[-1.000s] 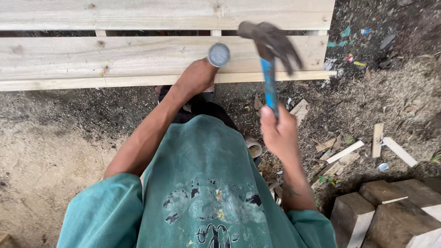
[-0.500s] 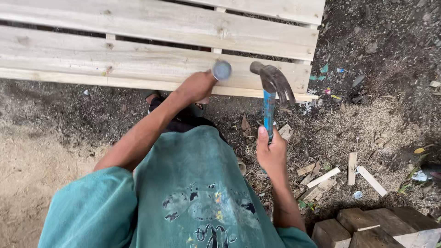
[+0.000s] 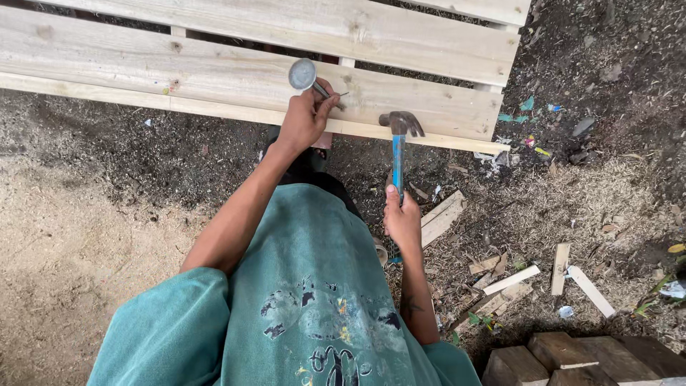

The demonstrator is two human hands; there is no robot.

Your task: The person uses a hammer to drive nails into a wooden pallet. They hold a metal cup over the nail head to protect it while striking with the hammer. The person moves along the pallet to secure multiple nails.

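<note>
Pallet boards (image 3: 214, 68): pale raw wood, rough (knots visible). Hammer (image 3: 399, 154): dull metal head, glossy blue handle. Ground (image 3: 64, 236): matt sawdust, soil.

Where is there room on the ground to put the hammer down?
Bare sandy ground lies left of the left hand, below the wooden planks. Right of the right hand gripping the hammer, wood scraps crowd it.

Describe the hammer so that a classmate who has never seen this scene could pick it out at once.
Find the pale wooden pallet lying across the top of the view. At its near edge, right of centre, the right hand grips a hammer upright. Its blue handle and dark claw head set it apart from the pale wood scraps around it.
</note>
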